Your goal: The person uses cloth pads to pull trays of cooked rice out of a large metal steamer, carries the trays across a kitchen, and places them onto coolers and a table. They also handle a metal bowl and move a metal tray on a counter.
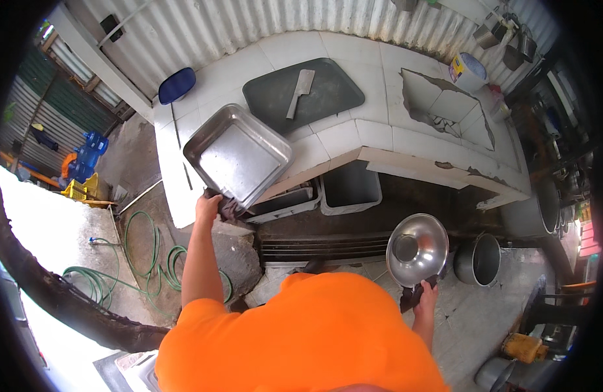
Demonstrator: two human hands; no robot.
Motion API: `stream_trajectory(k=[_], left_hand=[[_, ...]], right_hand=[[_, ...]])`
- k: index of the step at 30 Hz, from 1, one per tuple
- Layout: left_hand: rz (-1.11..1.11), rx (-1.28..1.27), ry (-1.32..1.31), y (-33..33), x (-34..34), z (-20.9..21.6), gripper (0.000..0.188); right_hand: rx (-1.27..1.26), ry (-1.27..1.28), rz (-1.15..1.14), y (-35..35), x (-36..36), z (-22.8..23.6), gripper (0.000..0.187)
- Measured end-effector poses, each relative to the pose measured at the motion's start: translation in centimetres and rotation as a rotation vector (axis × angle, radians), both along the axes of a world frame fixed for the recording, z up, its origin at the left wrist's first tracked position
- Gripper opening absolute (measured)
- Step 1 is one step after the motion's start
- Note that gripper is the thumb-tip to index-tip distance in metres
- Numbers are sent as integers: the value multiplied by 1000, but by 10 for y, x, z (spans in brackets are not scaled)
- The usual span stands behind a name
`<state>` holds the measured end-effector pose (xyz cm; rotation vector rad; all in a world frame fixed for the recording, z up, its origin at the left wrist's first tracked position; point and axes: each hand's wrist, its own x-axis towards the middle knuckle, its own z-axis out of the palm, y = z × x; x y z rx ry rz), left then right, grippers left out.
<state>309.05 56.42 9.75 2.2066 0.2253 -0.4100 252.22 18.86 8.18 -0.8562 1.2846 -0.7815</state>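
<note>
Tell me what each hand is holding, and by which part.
Left hand grips the square metal tray at its near edge, through a dark cloth. Right hand holds the round metal bowl by its rim.

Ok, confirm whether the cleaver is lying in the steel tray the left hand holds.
No, the cleaver lies on the dark tray on the counter; the steel tray is empty.

We see one package: a round white tub [469,70] standing near the far right of the tiled surface [354,137], beside a broken hole in the tiles. Its lid is pale bluish white, and a yellow and red label wraps its side. We see no signs or screens. The label's print is too small to make out.
</note>
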Motion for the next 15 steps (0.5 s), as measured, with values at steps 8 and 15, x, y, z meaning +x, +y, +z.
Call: stream_trajectory(k=[8, 15], left_hand=[[-25, -463, 291, -41, -83, 20, 28], [-496, -560, 990, -143, -286, -31, 29]], right_hand=[[11, -93, -173, 37, -147, -12, 36], [-67, -171, -371, 70, -329, -26, 31]])
